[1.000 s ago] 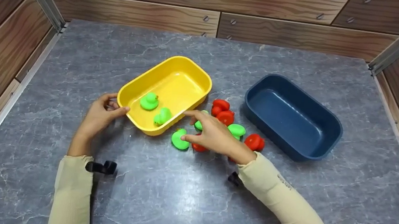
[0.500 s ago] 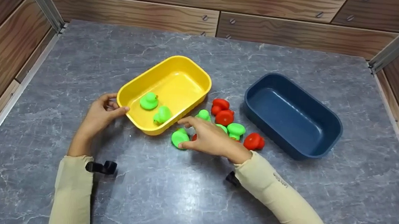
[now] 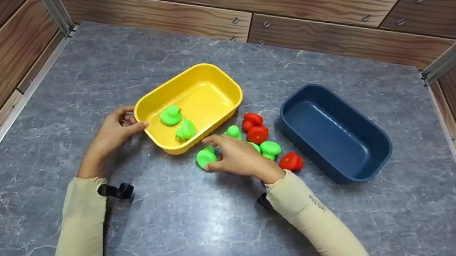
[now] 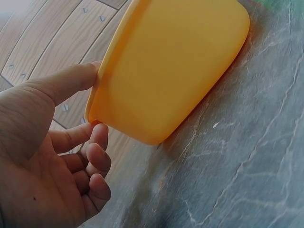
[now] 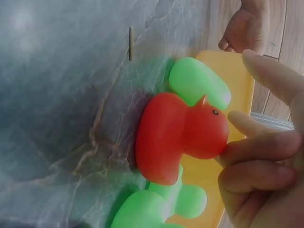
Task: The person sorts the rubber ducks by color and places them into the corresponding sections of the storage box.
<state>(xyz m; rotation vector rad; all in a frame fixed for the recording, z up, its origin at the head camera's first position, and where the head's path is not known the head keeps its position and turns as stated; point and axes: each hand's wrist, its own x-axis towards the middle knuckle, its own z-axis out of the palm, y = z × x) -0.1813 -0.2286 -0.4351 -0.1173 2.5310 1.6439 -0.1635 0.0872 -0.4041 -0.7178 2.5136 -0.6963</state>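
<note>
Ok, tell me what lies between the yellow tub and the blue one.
Red ducks and green ducks, bunched together, with the right grip partly covering them, as the head view shows.

No text can be read with certainty. In the lower right of the head view, a short line of small dark lettering [image 3: 317,203] runs slantwise along the beige right sleeve [image 3: 333,236], near its cuff [image 3: 282,188], too small and blurred to make out.
</note>
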